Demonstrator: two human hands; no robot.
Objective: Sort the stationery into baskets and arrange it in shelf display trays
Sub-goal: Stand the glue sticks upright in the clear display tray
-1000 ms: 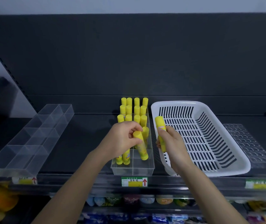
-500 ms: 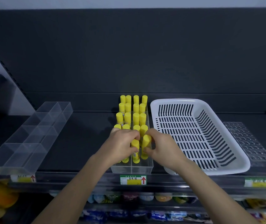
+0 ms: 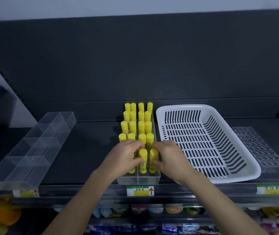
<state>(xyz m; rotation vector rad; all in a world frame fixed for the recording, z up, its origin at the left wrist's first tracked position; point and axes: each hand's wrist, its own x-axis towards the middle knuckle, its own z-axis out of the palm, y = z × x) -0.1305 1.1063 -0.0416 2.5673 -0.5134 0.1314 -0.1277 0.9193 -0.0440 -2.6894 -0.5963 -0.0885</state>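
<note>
Head view. A transparent display tray [image 3: 138, 179] sits at the front edge of a dark shelf [image 3: 92, 146], with its long axis running from the shelf edge toward the back wall. Standing glue sticks [image 3: 141, 128] fill its rear compartments in rows of four. All are yellow, with the long axis vertical and the rounded caps pointing up.

The left hand [image 3: 125, 158] has its fingers curled around the left glue stick [image 3: 143, 159], thumb low on the barrel. The right hand [image 3: 167, 158] grips the right glue stick [image 3: 153, 158] in the same way, fingers wrapped round the far side. Both sticks are upright with caps up and stand just beside each other in adjoining compartments near the front of the tray (the bases sit low in the tray, but contact with its floor cannot be confirmed). The frontmost compartments lie between the hands and the shelf edge.

A white slotted basket [image 3: 182, 106] lies just to the right of the tray, angled on the shelf. A transparent dimpled panel [image 3: 257, 148] lies flat beyond the basket. A transparent divided tray [image 3: 33, 150] rests well to the left, skewed. A green price label [image 3: 140, 190] with a red arrow is fixed to the shelf edge below the display tray. Packaged goods [image 3: 152, 209] occupy the level beneath.
</note>
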